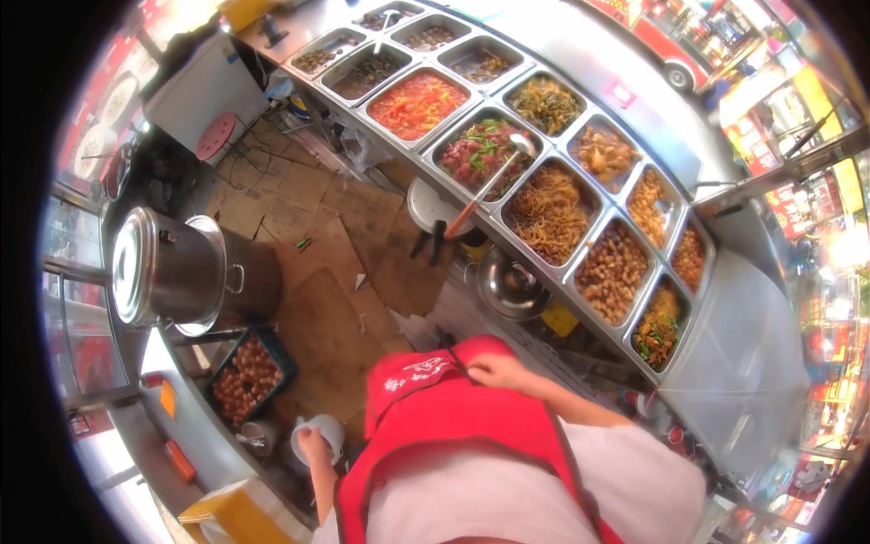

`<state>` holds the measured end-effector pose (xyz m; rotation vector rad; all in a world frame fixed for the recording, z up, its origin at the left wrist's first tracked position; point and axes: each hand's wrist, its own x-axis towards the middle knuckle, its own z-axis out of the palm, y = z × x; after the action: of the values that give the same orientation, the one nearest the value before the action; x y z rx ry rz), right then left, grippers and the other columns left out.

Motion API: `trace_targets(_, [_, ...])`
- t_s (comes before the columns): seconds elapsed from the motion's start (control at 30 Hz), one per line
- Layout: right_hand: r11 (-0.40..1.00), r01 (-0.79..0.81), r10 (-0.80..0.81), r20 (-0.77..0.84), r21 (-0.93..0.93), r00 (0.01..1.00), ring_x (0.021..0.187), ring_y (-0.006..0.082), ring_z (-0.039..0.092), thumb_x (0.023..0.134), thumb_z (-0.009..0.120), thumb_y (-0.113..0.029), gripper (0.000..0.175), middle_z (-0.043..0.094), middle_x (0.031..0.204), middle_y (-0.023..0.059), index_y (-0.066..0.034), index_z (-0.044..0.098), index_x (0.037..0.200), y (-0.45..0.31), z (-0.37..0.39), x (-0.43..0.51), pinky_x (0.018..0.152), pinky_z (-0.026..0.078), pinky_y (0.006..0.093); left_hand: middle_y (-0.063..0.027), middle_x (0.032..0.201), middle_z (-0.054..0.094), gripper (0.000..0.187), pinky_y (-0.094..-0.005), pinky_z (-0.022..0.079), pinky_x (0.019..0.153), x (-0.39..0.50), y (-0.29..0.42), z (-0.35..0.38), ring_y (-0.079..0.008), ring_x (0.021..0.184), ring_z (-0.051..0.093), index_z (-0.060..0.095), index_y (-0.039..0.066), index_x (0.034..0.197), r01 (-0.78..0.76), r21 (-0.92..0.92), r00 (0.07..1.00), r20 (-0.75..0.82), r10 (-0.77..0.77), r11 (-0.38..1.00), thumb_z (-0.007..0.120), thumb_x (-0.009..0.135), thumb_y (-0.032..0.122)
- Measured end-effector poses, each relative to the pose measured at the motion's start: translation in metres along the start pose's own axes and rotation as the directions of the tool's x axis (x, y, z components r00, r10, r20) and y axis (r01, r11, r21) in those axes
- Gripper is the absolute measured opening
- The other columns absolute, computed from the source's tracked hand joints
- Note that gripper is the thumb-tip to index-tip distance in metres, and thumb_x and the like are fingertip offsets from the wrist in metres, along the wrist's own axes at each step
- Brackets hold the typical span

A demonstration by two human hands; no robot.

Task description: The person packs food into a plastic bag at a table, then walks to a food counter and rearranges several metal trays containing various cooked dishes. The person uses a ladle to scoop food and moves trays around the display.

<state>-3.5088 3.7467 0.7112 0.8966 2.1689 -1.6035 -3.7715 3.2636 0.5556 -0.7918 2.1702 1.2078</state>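
Low on the left, my left hand (314, 442) has its fingers curled at the rim of a whitish round container (329, 430), seemingly gripping it. My right hand (497, 370) lies against the red apron (469, 415) at the waist, fingers bent by its dark edging; whether they pinch the cloth is unclear. Beyond the apron runs a counter of steel food pans, among them noodles (549, 214), a tomato dish (419, 103) and cubed food (612, 272). A ladle (495, 173) with a wooden handle leans across the pan of sliced meat and greens (481, 155).
Two tall steel pots (197, 268) stand at the left. A dark crate (248, 375) of round brown items sits below them, near a metal cup (257, 438). Flattened cardboard (326, 306) covers the floor. A steel basin (513, 282) is under the counter edge; a red stool (216, 136) stands farther back.
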Motion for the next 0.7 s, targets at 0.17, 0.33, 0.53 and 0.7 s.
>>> trace_targets(0.17, [0.972, -0.094, 0.112, -0.071, 0.216, 0.991, 0.097, 0.0242, 0.064, 0.092, 0.058, -0.037, 0.037, 0.068, 0.104, 0.0127, -0.0088, 0.065, 0.115, 0.005, -0.012, 0.013, 0.086, 0.049, 0.0333, -0.0211, 0.113, 0.062, 0.046, -0.0408, 0.046, 0.094, 0.004, 0.121, 0.077, -0.032, 0.107, 0.058, 0.059, -0.005, 0.114, -0.434, 0.49, 0.892, 0.114, 0.437, 0.756, 0.072, 0.075, 0.016])
trace_targets(0.33, [0.878, -0.195, 0.292, -0.167, 0.437, 0.942, 0.096, 0.0163, 0.064, 0.093, 0.06, -0.036, 0.036, 0.069, 0.103, 0.0097, -0.0074, 0.065, 0.115, -0.009, -0.017, 0.037, 0.084, 0.049, 0.0301, -0.0242, 0.117, 0.059, 0.05, -0.0394, 0.048, 0.093, 0.033, 0.205, 0.134, -0.0346, 0.109, 0.058, 0.061, -0.004, 0.112, -0.425, 0.632, 0.901, 0.228, 0.369, 0.648, 0.072, 0.072, 0.022])
trace_targets(0.53, [0.882, -0.225, 0.344, -0.24, 0.415, 0.908, 0.093, 0.0164, 0.064, 0.093, 0.059, -0.036, 0.037, 0.07, 0.1, 0.0101, -0.0061, 0.064, 0.115, -0.057, -0.019, 0.13, 0.082, 0.049, 0.0303, -0.0231, 0.124, 0.054, 0.052, -0.0411, 0.044, 0.099, 0.117, 0.319, 0.173, -0.0367, 0.115, 0.053, 0.059, -0.002, 0.115, -0.485, 0.636, 0.872, 0.303, 0.383, 0.6, 0.072, 0.073, 0.026])
trace_targets(0.7, [0.888, -0.259, 0.339, -0.161, 0.381, 0.927, 0.095, 0.0183, 0.064, 0.093, 0.059, -0.035, 0.036, 0.069, 0.101, 0.0118, -0.0062, 0.064, 0.114, -0.15, -0.027, 0.257, 0.084, 0.049, 0.0318, -0.0237, 0.127, 0.051, 0.052, -0.0422, 0.041, 0.102, 0.197, 0.444, 0.174, -0.0372, 0.119, 0.05, 0.058, 0.0, 0.117, -0.481, 0.632, 0.876, 0.323, 0.357, 0.608, 0.071, 0.076, 0.028])
